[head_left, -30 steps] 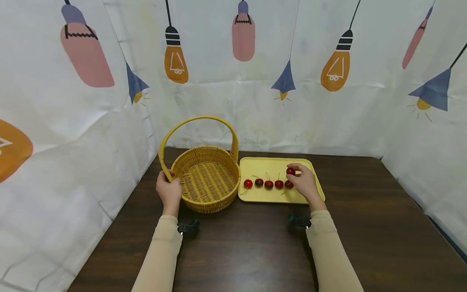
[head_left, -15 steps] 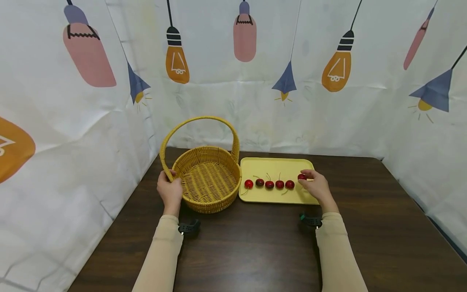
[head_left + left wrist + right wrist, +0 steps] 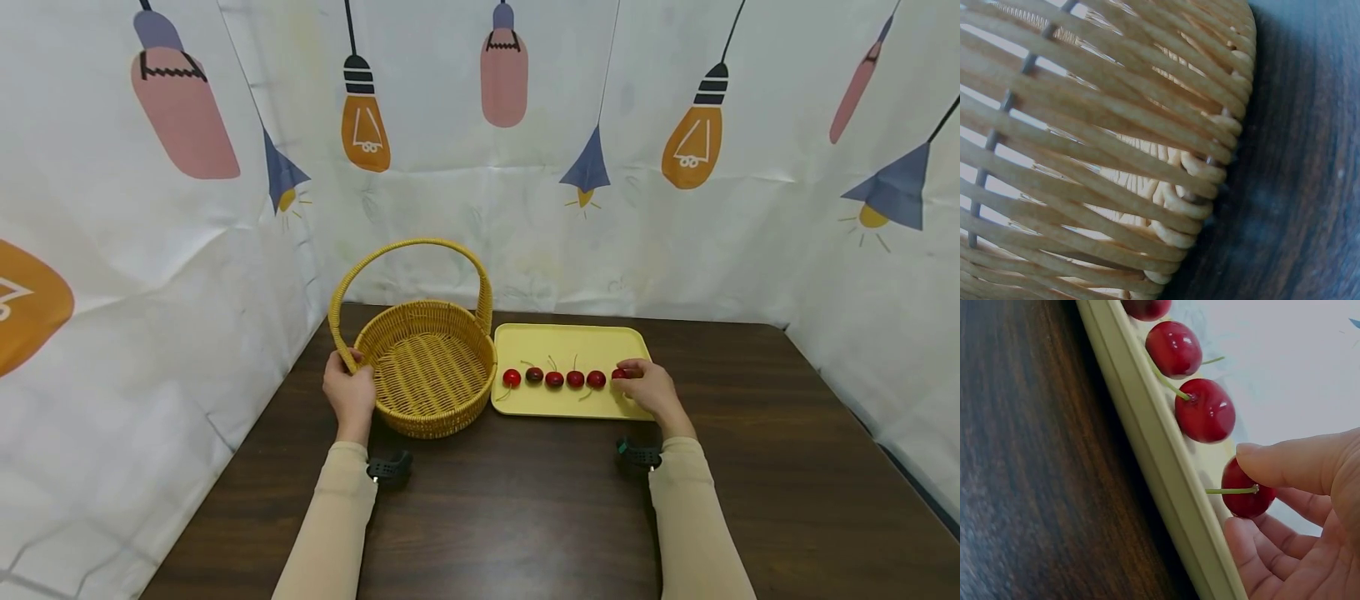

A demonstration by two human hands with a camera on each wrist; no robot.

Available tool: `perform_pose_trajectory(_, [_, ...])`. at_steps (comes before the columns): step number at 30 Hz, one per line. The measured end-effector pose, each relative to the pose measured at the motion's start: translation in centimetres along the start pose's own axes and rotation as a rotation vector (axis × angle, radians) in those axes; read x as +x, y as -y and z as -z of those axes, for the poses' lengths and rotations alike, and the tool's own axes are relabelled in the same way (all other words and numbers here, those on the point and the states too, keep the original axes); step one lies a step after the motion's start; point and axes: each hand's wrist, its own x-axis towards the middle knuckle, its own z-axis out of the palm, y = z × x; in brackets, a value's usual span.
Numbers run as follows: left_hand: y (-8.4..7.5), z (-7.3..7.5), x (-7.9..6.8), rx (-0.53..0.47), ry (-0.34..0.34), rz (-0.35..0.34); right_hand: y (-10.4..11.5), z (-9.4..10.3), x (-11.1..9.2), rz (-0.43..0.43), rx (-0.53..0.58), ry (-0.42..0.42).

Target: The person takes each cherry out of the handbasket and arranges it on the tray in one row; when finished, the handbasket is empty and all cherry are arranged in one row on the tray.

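Observation:
My left hand (image 3: 350, 393) grips the yellow wicker basket (image 3: 429, 423) at the near-left foot of its handle. In the left wrist view, the woven basket wall (image 3: 1104, 131) fills most of the picture and the hand is out of sight. My right hand (image 3: 651, 387) pinches a red cherry (image 3: 1246, 490) between thumb and fingers over the right part of the yellow tray (image 3: 566, 342). This cherry's green stem points toward the tray's near rim. To its left, several other cherries (image 3: 553, 380) lie in a row on the tray, most with stems showing.
Both the basket and tray rest on a dark wooden table (image 3: 517, 517), the tray just right of the basket. A white curtain (image 3: 525, 233) printed with lamps hangs behind and along both sides.
My right hand has moved right and slightly down with the cherry, to the right end of the row. The left hand keeps its grip on the basket.

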Motion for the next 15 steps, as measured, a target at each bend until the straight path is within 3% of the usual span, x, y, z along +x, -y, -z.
perform_pose_trajectory(15, [-0.02, -0.16, 0.06, 0.002, -0.008, 0.006, 0.02, -0.31, 0.02, 0.009, -0.081, 0.007])
